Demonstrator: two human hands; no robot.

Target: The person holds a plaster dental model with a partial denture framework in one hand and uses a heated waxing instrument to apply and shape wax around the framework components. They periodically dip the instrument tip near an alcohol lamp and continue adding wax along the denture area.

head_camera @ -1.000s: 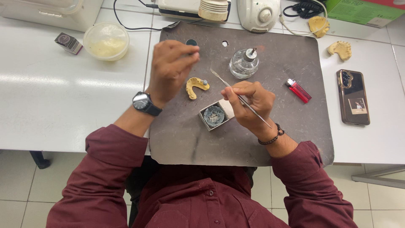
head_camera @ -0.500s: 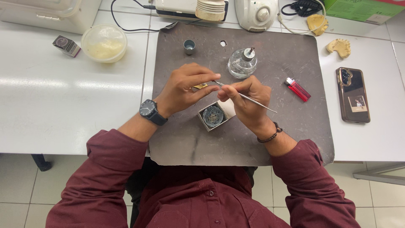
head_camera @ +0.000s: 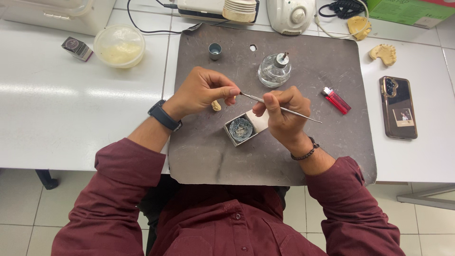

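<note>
Wax-shaping step: my left hand (head_camera: 201, 92) grips a small yellowish wax piece (head_camera: 216, 105), my right hand (head_camera: 279, 114) pinches the thin metal carving tool (head_camera: 279, 108), whose tip I judge needs steady, light pressure next.

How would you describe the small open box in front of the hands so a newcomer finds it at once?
Start at the dark grey work mat in the middle of the white table. Near the mat's centre, just below the metal instrument held in the right hand, sits the small square box. Unlike the glass burner and red lighter, it holds a grey-blue lump.
</note>
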